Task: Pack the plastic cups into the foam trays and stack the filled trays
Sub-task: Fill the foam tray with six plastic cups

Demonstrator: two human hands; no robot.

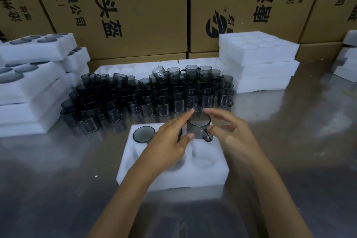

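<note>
Cardboard cartons [135, 6] form the rear wall. Stacks of filled foam trays [29, 91] stand at left; empty tray stacks [258, 63] stand at right. A mass of smoked plastic cups [146, 94] stands stacked on the metal table [289, 131]. The working foam tray [173, 177] lies nearest; its far-left cavity holds one seated cup [144, 134]. A handled cup [199, 127] stands partly in the far-right cavity. Left hand [170, 141]: index and thumb touch the cup's wall. Right hand [231, 133]: fingers spread, thumb near the handle; contact cannot be determined.
</note>
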